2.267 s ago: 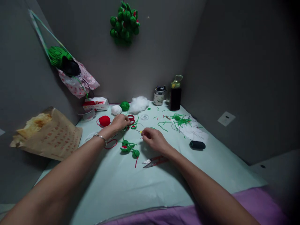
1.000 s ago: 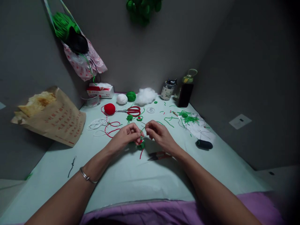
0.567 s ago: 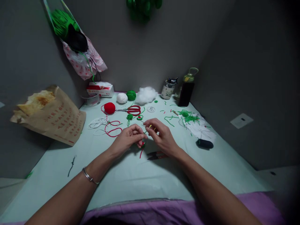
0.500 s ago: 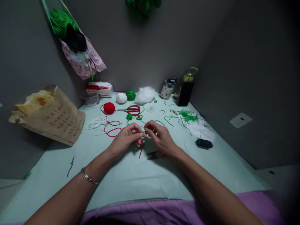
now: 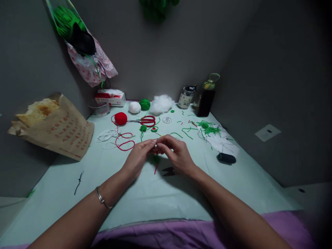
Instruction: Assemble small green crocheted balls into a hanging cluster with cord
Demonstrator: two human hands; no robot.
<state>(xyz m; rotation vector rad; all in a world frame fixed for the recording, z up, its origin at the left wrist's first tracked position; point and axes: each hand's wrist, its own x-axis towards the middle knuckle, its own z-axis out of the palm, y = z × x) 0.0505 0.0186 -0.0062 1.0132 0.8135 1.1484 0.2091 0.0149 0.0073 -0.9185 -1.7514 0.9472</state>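
My left hand (image 5: 140, 154) and my right hand (image 5: 175, 151) meet over the middle of the table, fingertips pinched together. A thin, needle-like line (image 5: 154, 141) shows at the fingertips; its kind is too small to make out. Just below the hands is a small green piece (image 5: 156, 158) with a red yarn tail (image 5: 156, 168); whether it is held or lies on the table I cannot tell. Dark-bladed snips (image 5: 169, 171) lie partly hidden under my right hand. Beyond the fingers sit a small green ball (image 5: 143, 128) and a red-and-green piece (image 5: 154, 129).
Red-handled scissors (image 5: 147, 121), a red yarn ball (image 5: 120, 118), white yarn (image 5: 106, 135) and white stuffing (image 5: 162, 104) lie farther back. A paper bag with flatbread (image 5: 57, 131) stands left. Green scraps (image 5: 209, 128), a dark cylinder (image 5: 226, 158) and a bottle (image 5: 206, 102) are right.
My hands have closed in on each other; the left has turned and its fingertips now meet the right's. The red on the small piece beneath is more covered.
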